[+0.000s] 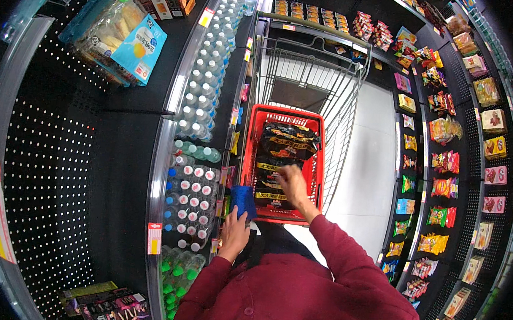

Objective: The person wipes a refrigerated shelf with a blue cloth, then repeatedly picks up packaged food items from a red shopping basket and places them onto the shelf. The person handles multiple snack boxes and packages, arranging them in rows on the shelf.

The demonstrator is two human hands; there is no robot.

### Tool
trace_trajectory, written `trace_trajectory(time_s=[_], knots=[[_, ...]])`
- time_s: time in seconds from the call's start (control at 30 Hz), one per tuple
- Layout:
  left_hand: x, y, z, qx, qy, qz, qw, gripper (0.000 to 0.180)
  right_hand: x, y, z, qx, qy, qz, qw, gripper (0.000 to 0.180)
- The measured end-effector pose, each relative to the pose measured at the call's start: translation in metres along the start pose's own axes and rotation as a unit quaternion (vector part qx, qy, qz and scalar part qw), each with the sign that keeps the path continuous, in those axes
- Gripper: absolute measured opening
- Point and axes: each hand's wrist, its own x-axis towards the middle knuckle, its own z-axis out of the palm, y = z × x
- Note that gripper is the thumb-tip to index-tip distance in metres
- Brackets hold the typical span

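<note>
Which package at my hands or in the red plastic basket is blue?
It's the shiny blue package at your bare left hand. Colour sets it apart: the packages inside the red plastic basket are mainly black.

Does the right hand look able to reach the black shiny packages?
Probably yes: the right hand is over the black shiny packages, and nothing visible covers the open red plastic basket.

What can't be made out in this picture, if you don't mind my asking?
- Head view: most of the floor of the red basket, under the black packets.
- Head view: fingertips of the right hand, blurred and curled.
- Head view: the palm of the left hand, behind its own back.
- Head view: print on the snack packets, too small.
</note>
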Motion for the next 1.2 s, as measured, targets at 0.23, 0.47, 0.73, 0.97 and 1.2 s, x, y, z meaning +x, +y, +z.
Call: trace_trajectory(time_s=[0.23,0.47,0.73,0.97,1.2], knots=[[-0.012,-0.013,-0.001,-0.067,0.056,-0.044,0.995,0.053,0.091,0.010,-0.062,-0.169,0.092,-0.079,0.978,0.046],[-0.039,-0.026,-0.001,-0.146,0.073,-0.111,0.980,0.043,0.126,0.060,-0.035,-0.248,0.041,-0.093,0.963,0.021],[-0.059,-0.024,-0.003,-0.202,0.093,-0.120,0.968,0.041,0.146,0.065,-0.042,-0.208,0.071,-0.106,0.970,0.008],[-0.070,-0.025,-0.005,-0.207,0.128,-0.091,0.966,0.041,0.154,0.004,-0.103,-0.163,0.089,-0.131,0.974,0.018],[-0.063,0.016,-0.059,-0.345,0.153,-0.095,0.921,0.047,0.136,-0.103,-0.188,-0.131,0.103,-0.231,0.959,0.019]])
